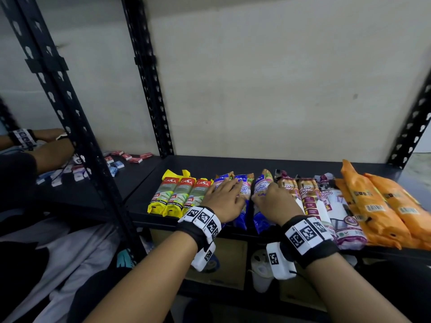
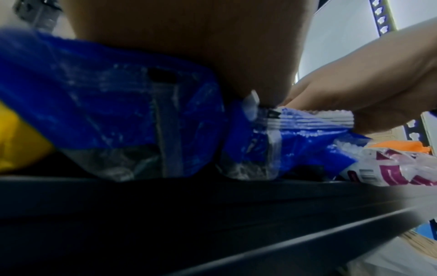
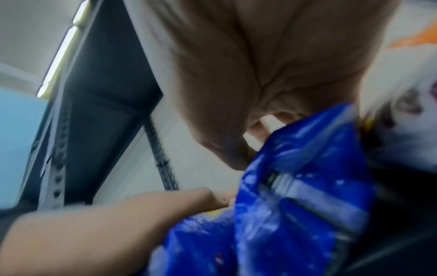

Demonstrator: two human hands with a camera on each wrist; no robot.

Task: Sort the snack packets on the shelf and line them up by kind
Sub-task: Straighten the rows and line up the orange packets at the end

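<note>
Packets lie in a row on the black shelf: three yellow ones, three blue ones, brown and purple-white ones, and orange ones at the right. My left hand lies flat, fingers straight, on the two left blue packets. My right hand curls its fingers over the third blue packet and grips it. The left wrist view shows crinkled blue wrappers under the palm and the right hand beyond. In the blurred right wrist view the blue packet sits beneath the curled fingers.
Black slotted uprights stand at the shelf's left corner, another at the right. Small red and blue boxes are scattered on the neighbouring left shelf, where another person's arm reaches. Cardboard boxes sit below. A wall closes the back.
</note>
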